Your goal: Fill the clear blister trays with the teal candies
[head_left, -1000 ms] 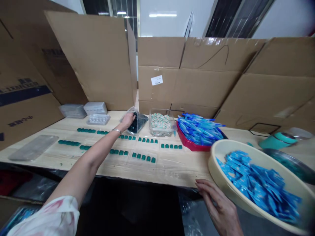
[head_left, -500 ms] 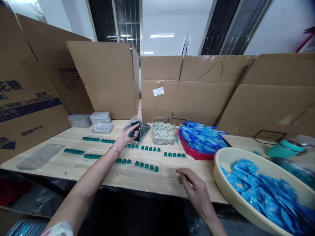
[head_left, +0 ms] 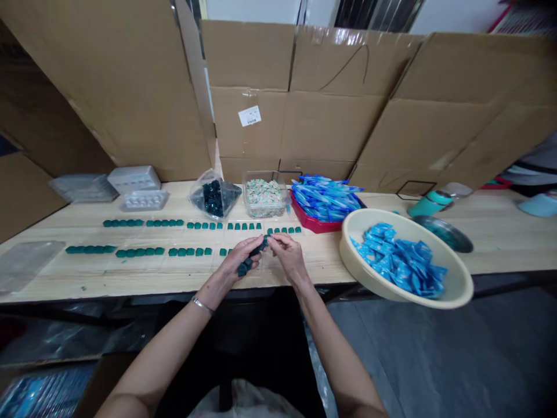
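Observation:
My left hand (head_left: 241, 261) is closed round a handful of small dark green blocks (head_left: 244, 267) above the table's front edge. My right hand (head_left: 285, 251) pinches one green block at its fingertips, touching the left hand. Both hover over clear plastic trays (head_left: 191, 251) that lie in two rows on the wooden table (head_left: 130, 278), each holding a line of green blocks. A clear bag of dark green blocks (head_left: 213, 197) stands behind them.
A clear tub of pale sachets (head_left: 264, 194), a red tray of blue packets (head_left: 324, 200) and a cream bowl of blue packets (head_left: 404, 264) lie to the right. Stacked clear trays (head_left: 134, 180) sit at the back left. Cardboard boxes (head_left: 304, 104) wall the table's back.
My left hand drew back from the bag with green blocks and came to the table's front. My right hand left the bowl's rim and met it. The view tilted down.

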### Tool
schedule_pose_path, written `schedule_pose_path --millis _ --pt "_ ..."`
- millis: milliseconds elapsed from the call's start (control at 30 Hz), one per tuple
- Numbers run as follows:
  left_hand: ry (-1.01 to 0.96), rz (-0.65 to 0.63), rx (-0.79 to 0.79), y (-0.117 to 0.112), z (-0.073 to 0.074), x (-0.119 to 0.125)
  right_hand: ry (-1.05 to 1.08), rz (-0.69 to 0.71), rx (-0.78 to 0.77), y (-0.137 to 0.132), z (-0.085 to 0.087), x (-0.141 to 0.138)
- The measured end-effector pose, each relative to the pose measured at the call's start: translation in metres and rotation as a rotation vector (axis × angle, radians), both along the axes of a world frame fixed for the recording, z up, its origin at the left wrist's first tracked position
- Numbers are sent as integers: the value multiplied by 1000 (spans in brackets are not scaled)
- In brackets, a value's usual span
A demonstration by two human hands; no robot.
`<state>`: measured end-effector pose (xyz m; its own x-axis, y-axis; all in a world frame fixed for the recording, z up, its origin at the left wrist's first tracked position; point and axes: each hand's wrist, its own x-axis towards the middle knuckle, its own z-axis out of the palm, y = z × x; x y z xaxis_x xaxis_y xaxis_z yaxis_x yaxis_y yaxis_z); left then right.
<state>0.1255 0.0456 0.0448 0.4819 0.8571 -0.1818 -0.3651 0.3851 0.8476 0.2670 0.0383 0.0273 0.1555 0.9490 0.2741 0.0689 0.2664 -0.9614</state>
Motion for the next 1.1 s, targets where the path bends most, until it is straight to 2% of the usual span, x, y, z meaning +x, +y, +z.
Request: schedule_pose_path --millis 67,167,333,433,567,700,867,933,1000,1100 --pt "-9 3 -30 -4 0 2 107 40 -68 -6 -2 4" --pt "19 13 -11 -9 1 6 200 60 -88 -11 -3 8" --pt "205 46 128 -15 2 15 247 100 -68 -18 -2 14" --pt "230 46 166 -18 4 21 239 129 -63 -24 3 20" --pt "289 94 250 -24 4 30 169 67 -65 -36 13 29" --pt "345 116 356 -30 2 38 -24 -22 33 -45 18 39" --pt "340 142 308 -35 3 45 -206 -216 139 -58 23 53" --pt "332 123 256 -37 7 45 -208 -275 151 -66 31 67" --pt "345 88 223 -40 9 44 -198 -319 165 -72 44 94" --pt "409 36 187 -41 9 39 -216 -449 189 -76 67 160"
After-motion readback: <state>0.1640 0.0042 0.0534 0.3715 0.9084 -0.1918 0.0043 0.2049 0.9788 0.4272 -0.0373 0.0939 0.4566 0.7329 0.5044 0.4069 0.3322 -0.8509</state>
